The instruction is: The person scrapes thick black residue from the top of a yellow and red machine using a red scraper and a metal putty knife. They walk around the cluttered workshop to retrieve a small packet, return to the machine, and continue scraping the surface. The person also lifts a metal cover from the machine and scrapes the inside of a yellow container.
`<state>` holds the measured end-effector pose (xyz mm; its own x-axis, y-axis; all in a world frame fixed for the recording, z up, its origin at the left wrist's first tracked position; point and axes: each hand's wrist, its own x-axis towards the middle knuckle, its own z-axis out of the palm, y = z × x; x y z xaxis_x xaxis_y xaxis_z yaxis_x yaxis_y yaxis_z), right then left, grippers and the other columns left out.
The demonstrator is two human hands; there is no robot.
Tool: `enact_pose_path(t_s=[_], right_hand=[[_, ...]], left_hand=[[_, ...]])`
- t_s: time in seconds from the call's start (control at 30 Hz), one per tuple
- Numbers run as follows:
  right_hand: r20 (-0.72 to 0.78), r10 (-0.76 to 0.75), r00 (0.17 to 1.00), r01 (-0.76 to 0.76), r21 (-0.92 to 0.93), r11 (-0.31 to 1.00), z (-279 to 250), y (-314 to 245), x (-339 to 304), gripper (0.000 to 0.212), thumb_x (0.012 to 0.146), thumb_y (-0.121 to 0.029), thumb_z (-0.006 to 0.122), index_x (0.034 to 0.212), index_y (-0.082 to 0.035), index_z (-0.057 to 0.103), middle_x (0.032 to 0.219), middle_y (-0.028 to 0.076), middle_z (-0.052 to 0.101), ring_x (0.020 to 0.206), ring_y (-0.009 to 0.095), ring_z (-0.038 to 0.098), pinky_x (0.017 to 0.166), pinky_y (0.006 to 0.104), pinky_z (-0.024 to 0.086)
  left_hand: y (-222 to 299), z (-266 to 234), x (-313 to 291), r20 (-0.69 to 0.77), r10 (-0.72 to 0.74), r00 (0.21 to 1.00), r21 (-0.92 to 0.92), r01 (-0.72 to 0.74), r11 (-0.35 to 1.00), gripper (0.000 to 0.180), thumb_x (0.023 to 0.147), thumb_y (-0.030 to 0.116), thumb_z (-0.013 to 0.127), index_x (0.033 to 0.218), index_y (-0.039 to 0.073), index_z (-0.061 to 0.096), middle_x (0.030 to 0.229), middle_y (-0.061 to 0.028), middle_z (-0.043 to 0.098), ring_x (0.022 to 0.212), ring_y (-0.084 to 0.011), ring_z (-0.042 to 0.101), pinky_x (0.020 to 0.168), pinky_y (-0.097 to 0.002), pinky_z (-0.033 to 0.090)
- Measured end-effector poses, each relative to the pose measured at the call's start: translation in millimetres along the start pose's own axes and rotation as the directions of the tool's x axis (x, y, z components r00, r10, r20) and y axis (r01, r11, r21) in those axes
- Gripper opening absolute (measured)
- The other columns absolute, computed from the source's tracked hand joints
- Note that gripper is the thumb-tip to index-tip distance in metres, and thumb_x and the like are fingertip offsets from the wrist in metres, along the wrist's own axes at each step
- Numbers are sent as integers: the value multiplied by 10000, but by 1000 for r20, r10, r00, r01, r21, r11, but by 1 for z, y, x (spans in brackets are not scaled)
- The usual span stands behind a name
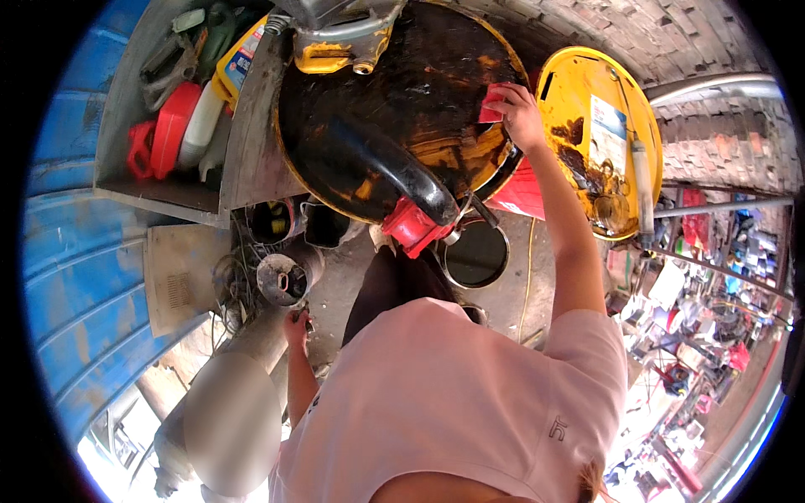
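Observation:
My right hand (521,119) is closed on a small flat-sided red piece (493,102) whose kind I cannot make out. It is over the right edge of a large drum top (402,92), black with oil and yellow at the rim. A thick black curved pipe (390,159) lies across the drum top and ends at a red fitting (412,228) at the near edge. My left hand (297,327) hangs low on the left, beside a grey cylinder (289,277). Its fingers are curled around something small and dark, too unclear to name.
An oil-stained yellow drum (579,142) stands to the right, by a brick wall. A container of dark liquid (478,256) sits below the red fitting. On the left, a metal bin (159,198) holds several jugs. A metal part (335,38) rests at the drum's far edge.

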<state>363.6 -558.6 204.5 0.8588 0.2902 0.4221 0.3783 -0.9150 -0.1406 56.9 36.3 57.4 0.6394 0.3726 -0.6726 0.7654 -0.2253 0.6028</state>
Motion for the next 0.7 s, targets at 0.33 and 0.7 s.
enact_pose_path(t_s=[0.33,0.7], right_hand=[[-66,189,980,-188,21,982,-34,19,-26,386,566,109,522,822,-141,665,1055,38,563,1026,252,471,881,348,402],[143,76,987,-66,-72,995,-22,22,-47,302,596,-3,573,819,-182,670,1086,7,542,1089,224,432,886,365,383]], left_hand=[[-16,3,6,-28,81,996,-43,-82,996,125,756,147,610,780,43,544,593,-15,565,466,-94,492,406,-243,359],[-4,6,-6,-18,22,1000,-74,-23,997,130,760,127,613,779,29,529,597,-31,560,502,-104,514,465,-236,393]])
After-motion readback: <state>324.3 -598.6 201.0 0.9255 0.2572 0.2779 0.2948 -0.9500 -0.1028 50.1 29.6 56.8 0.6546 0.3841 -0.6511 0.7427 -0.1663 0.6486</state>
